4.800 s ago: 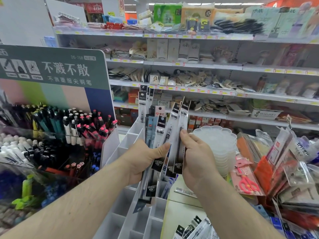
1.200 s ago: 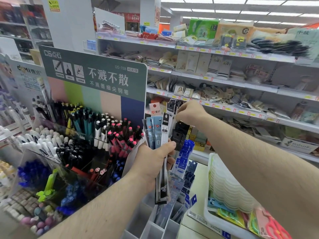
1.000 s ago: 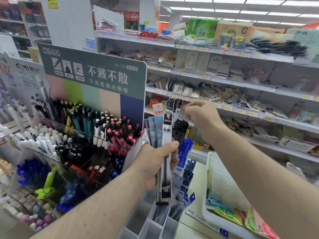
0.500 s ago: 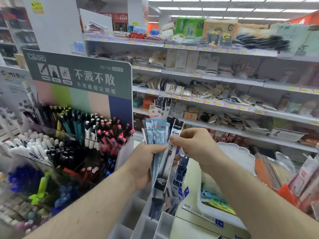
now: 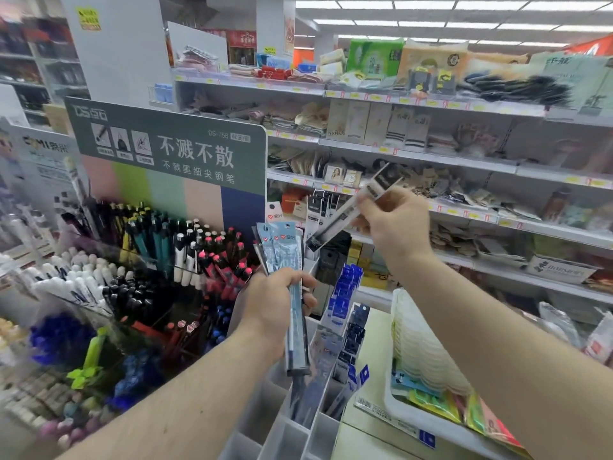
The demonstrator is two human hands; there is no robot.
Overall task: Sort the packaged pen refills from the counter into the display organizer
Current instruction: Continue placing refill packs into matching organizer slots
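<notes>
My left hand [image 5: 277, 302] grips an upright bundle of light-blue refill packs [image 5: 285, 250] above the white display organizer [image 5: 265, 416]. My right hand [image 5: 394, 220] is raised higher, to the right of the bundle. It pinches a single black-and-clear refill pack [image 5: 345, 210], which is tilted with its top end pointing up and right. Black refill packs [image 5: 320, 207] stand in the organizer's far compartments, and blue ones [image 5: 345, 293] fill nearer compartments. The near compartments look bare.
A tiered pen display [image 5: 139, 270] with a green sign [image 5: 172, 147] stands at the left. A white tray [image 5: 428, 356] of plastic items sits right of the organizer on the counter [image 5: 368, 439]. Stocked shop shelves [image 5: 431, 154] run behind.
My right hand has pulled one black-and-clear pack out of the bundle and lifted it up and to the right. My left hand keeps gripping the blue packs.
</notes>
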